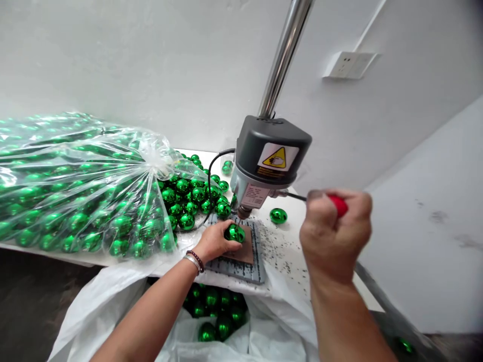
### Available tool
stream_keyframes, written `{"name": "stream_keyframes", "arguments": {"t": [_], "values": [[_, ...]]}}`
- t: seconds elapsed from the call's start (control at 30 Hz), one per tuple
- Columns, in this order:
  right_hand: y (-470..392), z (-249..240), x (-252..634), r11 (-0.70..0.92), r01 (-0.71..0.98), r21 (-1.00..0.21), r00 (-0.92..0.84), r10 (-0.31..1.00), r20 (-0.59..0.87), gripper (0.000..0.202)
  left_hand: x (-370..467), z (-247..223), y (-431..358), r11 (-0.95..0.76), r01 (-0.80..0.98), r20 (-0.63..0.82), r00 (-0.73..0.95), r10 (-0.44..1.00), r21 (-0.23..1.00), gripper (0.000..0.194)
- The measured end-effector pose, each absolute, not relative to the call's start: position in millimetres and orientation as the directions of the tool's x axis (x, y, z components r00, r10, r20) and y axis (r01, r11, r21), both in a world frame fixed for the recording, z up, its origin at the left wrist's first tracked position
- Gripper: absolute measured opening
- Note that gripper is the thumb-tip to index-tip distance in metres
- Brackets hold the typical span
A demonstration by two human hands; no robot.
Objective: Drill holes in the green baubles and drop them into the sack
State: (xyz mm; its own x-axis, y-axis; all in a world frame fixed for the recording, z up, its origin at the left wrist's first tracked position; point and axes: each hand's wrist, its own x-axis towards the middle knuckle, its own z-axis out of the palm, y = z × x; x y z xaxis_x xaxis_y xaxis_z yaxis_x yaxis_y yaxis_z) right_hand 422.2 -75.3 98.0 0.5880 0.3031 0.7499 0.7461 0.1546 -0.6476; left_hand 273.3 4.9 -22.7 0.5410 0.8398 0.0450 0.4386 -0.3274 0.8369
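My left hand (221, 239) holds a shiny green ball (234, 233) between thumb and fingers. The ball is over a brown board (245, 247) on the grey base plate (255, 271), just below the drill press's chuck (244, 212). Fingers of my right hand (334, 231) are wrapped round the red-knobbed lever (337, 205) at the right side of the dark grey drill press head (269, 151). A small gap seems to lie between chuck and ball, though the drill tip is hard to make out.
A clear bag of green balls (75, 191) lies at the left, with loose balls (184, 201) beside it. One ball (278, 215) rests right of the base. More balls (222, 311) fill a white sack (101, 301) below the table edge. Dark shavings litter the white table (294, 241).
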Motion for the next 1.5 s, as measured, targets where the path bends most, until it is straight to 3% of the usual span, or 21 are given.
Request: {"name": "stream_keyframes", "arguments": {"t": [0.13, 0.27, 0.37, 0.5, 0.73, 0.83, 0.97, 1.13, 1.23, 1.37, 1.5], "values": [[-61.6, 142.7, 428.5, 0.058, 0.653, -0.755, 0.655, 0.458, 0.601, 0.022, 266.9, -24.9, -4.4, -0.332, 0.376, 0.095, 0.528, 0.844, 0.865, 0.048], [-55.0, 154.2, 430.7, -0.015, 0.635, -0.772, 0.689, 0.464, 0.557, 0.018, 246.2, -19.5, -16.2, -0.409, 0.317, 0.161, 0.588, 0.793, 0.856, 0.050], [-54.2, 151.4, 430.6, -0.009, 0.627, -0.779, 0.699, 0.450, 0.556, 0.016, 222.6, -11.0, -24.8, -0.448, 0.353, 0.123, 0.657, 0.744, 0.821, 0.050], [-54.2, 150.0, 429.4, -0.020, 0.640, -0.768, 0.693, 0.447, 0.566, 0.016, 195.2, 0.8, -28.4, -0.477, 0.404, 0.066, 0.705, 0.706, 0.781, 0.067], [-54.3, 150.5, 428.6, -0.010, 0.618, -0.786, 0.706, 0.448, 0.549, 0.017, 227.6, 13.0, 13.2, -0.397, 0.596, 0.116, 0.453, 0.884, 0.698, 0.041], [-55.5, 149.7, 429.9, -0.001, 0.617, -0.787, 0.699, 0.461, 0.547, 0.021, 262.8, 15.4, 37.5, -0.471, 0.647, 0.151, 0.486, 0.861, 0.599, 0.046], [-57.7, 149.9, 431.0, 0.014, 0.617, -0.787, 0.688, 0.476, 0.548, 0.032, 297.6, 13.7, 55.9, -0.394, 0.781, -0.016, 0.458, 0.889, 0.484, 0.052], [-59.0, 147.9, 431.7, 0.045, 0.621, -0.783, 0.685, 0.455, 0.570, 0.038, 302.1, 8.3, 53.1, -0.335, 0.822, -0.052, 0.402, 0.914, 0.460, 0.050], [-59.1, 145.2, 431.8, 0.049, 0.620, -0.783, 0.687, 0.449, 0.572, 0.039, 285.2, 5.7, 40.6, -0.348, 0.694, 0.049, 0.412, 0.910, 0.630, 0.057], [-59.1, 143.7, 430.5, 0.049, 0.620, -0.783, 0.692, 0.436, 0.575, 0.036, 258.5, -3.6, 20.0, -0.089, 0.231, -0.023, 0.442, 0.897, 0.969, 0.058], [-60.2, 144.0, 429.3, 0.059, 0.615, -0.786, 0.692, 0.438, 0.574, 0.032, 246.4, -16.3, 6.0, 0.238, -0.111, -0.150, 0.510, 0.847, 0.965, 0.062]]}}
